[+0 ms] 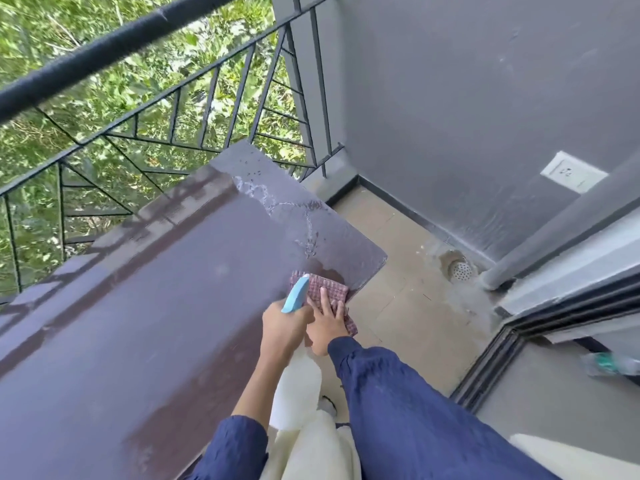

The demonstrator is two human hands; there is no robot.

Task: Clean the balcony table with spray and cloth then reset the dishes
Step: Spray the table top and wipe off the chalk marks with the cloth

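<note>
two hands: left hand (284, 325) grips spray bottle (295, 296), right hand (327, 320) presses cloth (329, 284) flat.

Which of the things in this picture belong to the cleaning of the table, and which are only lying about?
For the job: table; spray bottle, gripped by the left hand; checked cloth, pressed flat under the right hand. No dishes are in view.

Just there: floor drain; wall socket; railing; plastic bottle lying beyond the door track.
</note>
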